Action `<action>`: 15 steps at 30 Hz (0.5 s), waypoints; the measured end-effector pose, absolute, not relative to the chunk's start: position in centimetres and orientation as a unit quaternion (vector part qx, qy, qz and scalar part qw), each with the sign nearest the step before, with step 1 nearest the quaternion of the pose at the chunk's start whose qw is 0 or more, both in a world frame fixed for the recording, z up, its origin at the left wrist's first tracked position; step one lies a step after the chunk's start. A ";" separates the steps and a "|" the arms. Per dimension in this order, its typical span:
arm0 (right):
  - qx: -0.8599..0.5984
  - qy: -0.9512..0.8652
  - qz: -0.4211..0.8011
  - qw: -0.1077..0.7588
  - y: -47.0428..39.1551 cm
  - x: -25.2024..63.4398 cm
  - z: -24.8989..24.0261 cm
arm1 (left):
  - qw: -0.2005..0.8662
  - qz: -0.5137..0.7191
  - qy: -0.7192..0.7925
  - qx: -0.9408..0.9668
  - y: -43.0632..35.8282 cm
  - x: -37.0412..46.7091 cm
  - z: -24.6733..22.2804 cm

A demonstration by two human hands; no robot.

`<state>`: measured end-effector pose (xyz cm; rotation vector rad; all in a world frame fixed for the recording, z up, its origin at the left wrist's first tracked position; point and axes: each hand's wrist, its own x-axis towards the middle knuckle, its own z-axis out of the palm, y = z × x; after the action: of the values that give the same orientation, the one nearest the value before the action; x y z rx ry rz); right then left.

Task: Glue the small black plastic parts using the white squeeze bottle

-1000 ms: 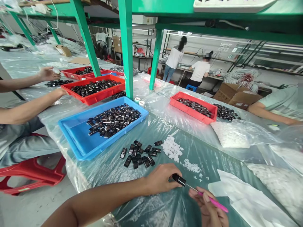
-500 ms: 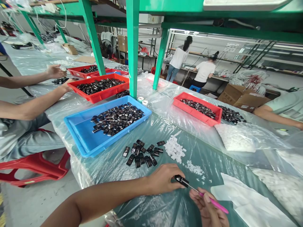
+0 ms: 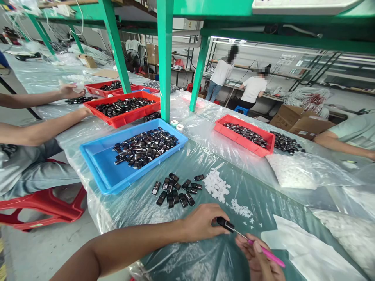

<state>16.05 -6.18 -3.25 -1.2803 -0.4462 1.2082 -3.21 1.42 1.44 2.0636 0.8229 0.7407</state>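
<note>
Between the fingers of my left hand [image 3: 203,222] is a small black plastic casing [image 3: 225,224], tilted down to the right. My right hand [image 3: 258,253] is closed around a pink-handled tool [image 3: 271,255] with a thin metal shaft. The shaft's tip meets the right end of the casing; whether it goes inside I cannot tell. Just beyond my left hand lies a loose group of black casings [image 3: 175,191]. Right of them are a heap of white plastic pieces [image 3: 216,185] and a scatter of smaller white bits [image 3: 240,208].
A blue tray [image 3: 101,175] holding many casings stands at the left, beside a green post [image 3: 165,58]. Red trays [image 3: 121,121] lie behind it, and another red tray [image 3: 243,144] stands right. Bags of white pieces [image 3: 295,171] lie at the right. A co-worker's arms [image 3: 43,127] reach in from the left.
My right hand and the pink tool have shifted very slightly to the right. My left hand keeps its place with the casing. The co-worker's hands at the left have moved a little.
</note>
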 end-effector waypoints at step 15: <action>-0.564 -0.240 0.490 0.620 -6.2 15.7 -2.8 | 0.394 0.290 0.325 0.809 1.4 -3.2 1.4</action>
<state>15.70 -6.24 -2.76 -1.2961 -0.5511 1.1258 -3.19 1.36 1.42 2.0530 0.8248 0.7367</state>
